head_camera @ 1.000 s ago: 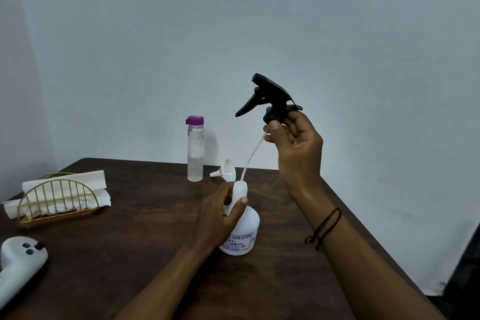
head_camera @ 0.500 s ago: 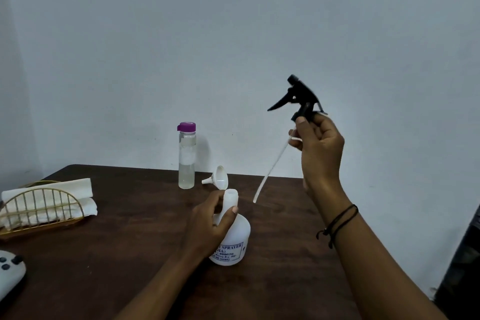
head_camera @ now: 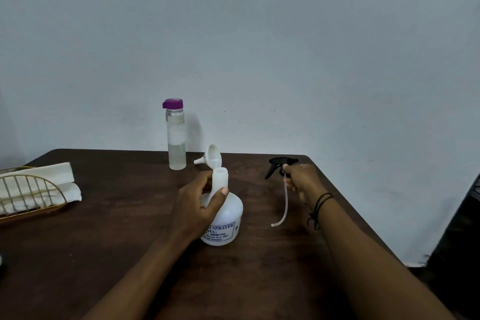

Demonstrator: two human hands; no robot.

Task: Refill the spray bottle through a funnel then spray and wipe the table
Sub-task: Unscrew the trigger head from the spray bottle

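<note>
A white spray bottle (head_camera: 228, 218) stands open-necked in the middle of the dark wooden table (head_camera: 124, 236). My left hand (head_camera: 197, 205) grips its neck. My right hand (head_camera: 302, 180) holds the black trigger sprayer head (head_camera: 276, 165) low over the table to the right, and its white dip tube (head_camera: 285, 205) trails toward me with the tip at the tabletop. A small white funnel (head_camera: 211, 157) lies on its side just behind the spray bottle. Left of the funnel stands a clear refill bottle (head_camera: 176, 138) with a purple cap, partly full of clear liquid.
A gold wire holder (head_camera: 31, 196) with folded white cloths (head_camera: 44, 176) sits at the table's left edge. The table's right edge runs diagonally close behind my right forearm. A plain wall backs the table.
My right hand has carried the sprayer head from high above the bottle down and to the right, onto the table. The dip tube is out of the bottle. My left hand stays on the neck.
</note>
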